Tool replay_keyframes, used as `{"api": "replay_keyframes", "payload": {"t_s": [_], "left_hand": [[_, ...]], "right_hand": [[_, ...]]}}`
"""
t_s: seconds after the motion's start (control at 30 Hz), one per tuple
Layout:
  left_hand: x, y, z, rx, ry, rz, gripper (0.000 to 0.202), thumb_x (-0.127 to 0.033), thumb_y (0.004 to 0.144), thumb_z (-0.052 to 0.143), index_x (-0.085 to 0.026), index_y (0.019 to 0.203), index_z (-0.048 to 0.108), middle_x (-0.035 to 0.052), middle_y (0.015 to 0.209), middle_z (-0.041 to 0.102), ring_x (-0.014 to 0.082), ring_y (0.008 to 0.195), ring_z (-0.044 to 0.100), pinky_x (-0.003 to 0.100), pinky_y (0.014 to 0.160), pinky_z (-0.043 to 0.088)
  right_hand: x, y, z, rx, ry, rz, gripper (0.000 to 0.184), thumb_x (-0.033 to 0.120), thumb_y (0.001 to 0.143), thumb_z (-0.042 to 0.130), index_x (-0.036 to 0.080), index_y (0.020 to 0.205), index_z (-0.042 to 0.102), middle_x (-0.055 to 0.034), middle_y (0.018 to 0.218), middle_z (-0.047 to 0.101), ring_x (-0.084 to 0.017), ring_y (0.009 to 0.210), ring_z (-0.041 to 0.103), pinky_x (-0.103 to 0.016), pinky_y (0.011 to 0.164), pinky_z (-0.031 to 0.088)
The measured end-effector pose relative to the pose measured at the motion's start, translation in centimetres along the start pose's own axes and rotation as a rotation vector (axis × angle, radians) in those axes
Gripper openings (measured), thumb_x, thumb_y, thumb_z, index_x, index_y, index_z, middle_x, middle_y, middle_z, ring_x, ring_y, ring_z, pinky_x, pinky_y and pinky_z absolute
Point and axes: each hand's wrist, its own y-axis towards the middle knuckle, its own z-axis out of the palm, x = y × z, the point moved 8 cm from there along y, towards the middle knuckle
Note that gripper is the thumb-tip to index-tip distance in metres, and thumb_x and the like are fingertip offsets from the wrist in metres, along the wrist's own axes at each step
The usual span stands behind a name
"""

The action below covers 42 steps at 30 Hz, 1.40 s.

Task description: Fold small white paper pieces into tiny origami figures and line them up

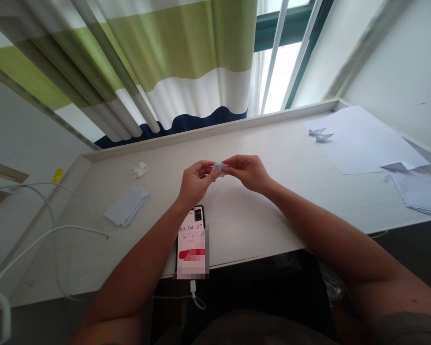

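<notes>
1. Specimen: one small folded paper piece (219, 168), pale bluish white, creased to a wedge-like shape; its finer form is partly hidden by the fingers.
2. Orientation: long axis runs roughly side to side across the view; which end leads cannot be told.
3. Location: held in the air between both hands, above the white desk (258, 143).
4. Hands: left hand (196, 183) and right hand (246, 172) both closed in a pinch on the piece, one at each side.
5. Counts: three folded paper boats (317, 131), two on one white sheet (362, 143), the third at its lower right edge; two paper stacks, the left stack (127, 206) and the right stack (416, 194); one crumpled paper scrap (140, 170); one smartphone (196, 225), showing 00:04:27, near the desk's front edge.
</notes>
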Motion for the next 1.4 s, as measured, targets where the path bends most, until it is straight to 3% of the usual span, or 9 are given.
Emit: {"api": "replay_keyframes", "payload": {"t_s": [0.2, 0.77, 1.07, 1.23, 1.3, 1.4], "left_hand": [[-0.2, -0.1, 0.1, -0.007, 0.051, 0.012, 0.040, -0.055, 0.079, 0.094, -0.018, 0.090, 0.082, 0.0062, 0.084, 0.082, 0.0161, 0.073, 0.073, 0.027, 0.063, 0.055], [-0.4, -0.2, 0.1, -0.039, 0.013, 0.016, 0.044, -0.060, 0.077, 0.094, -0.019, 0.080, 0.078, 0.0039, 0.075, 0.078, 0.0151, 0.066, 0.069, 0.031, 0.068, 0.057], [-0.2, -0.1, -0.2, -0.076, -0.008, 0.005, 0.052, -0.065, 0.074, 0.094, -0.018, 0.083, 0.074, 0.0039, 0.077, 0.077, 0.0139, 0.066, 0.067, 0.030, 0.068, 0.058], [0.3, -0.1, 0.2, -0.035, -0.014, -0.021, 0.051, -0.063, 0.076, 0.094, -0.018, 0.084, 0.072, 0.0032, 0.077, 0.075, 0.0147, 0.069, 0.068, 0.030, 0.069, 0.058], [-0.2, -0.3, -0.1, -0.079, 0.047, 0.011, 0.046, -0.057, 0.077, 0.095, -0.019, 0.086, 0.070, 0.0024, 0.081, 0.074, 0.0151, 0.073, 0.068, 0.029, 0.069, 0.056], [-1.9, -0.9, -1.5, -0.266, 0.254, 0.113, 0.037, -0.042, 0.076, 0.098, -0.021, 0.084, 0.068, 0.0012, 0.087, 0.072, 0.0147, 0.078, 0.065, 0.026, 0.070, 0.052]], "right_hand": [[-0.1, -0.3, 0.1, 0.022, -0.140, -0.005, 0.043, 0.062, 0.081, 0.091, 0.022, 0.097, 0.088, -0.0060, 0.088, 0.085, -0.024, 0.082, 0.080, -0.044, 0.084, 0.067], [1.3, -0.5, 0.9, 0.045, 0.017, 0.064, 0.042, 0.059, 0.077, 0.095, 0.018, 0.079, 0.083, -0.0065, 0.078, 0.082, -0.020, 0.073, 0.077, -0.039, 0.076, 0.068], [0.3, -0.3, 1.4, 0.137, 0.151, 0.125, 0.046, 0.052, 0.068, 0.102, 0.018, 0.092, 0.083, -0.0064, 0.089, 0.084, -0.020, 0.086, 0.079, -0.039, 0.084, 0.067], [0.6, -0.4, 1.4, 0.130, 0.087, 0.110, 0.049, 0.062, 0.076, 0.094, 0.016, 0.088, 0.081, -0.0079, 0.084, 0.082, -0.019, 0.081, 0.076, -0.038, 0.081, 0.065], [0.9, -0.5, 1.4, 0.122, 0.014, 0.088, 0.051, 0.066, 0.080, 0.090, 0.017, 0.086, 0.080, -0.0078, 0.082, 0.081, -0.020, 0.078, 0.074, -0.037, 0.077, 0.063], [1.5, -0.7, 0.6, 0.027, -0.232, 0.008, 0.047, 0.064, 0.089, 0.083, 0.019, 0.080, 0.075, -0.0051, 0.073, 0.076, -0.017, 0.066, 0.067, -0.033, 0.065, 0.054]]}}
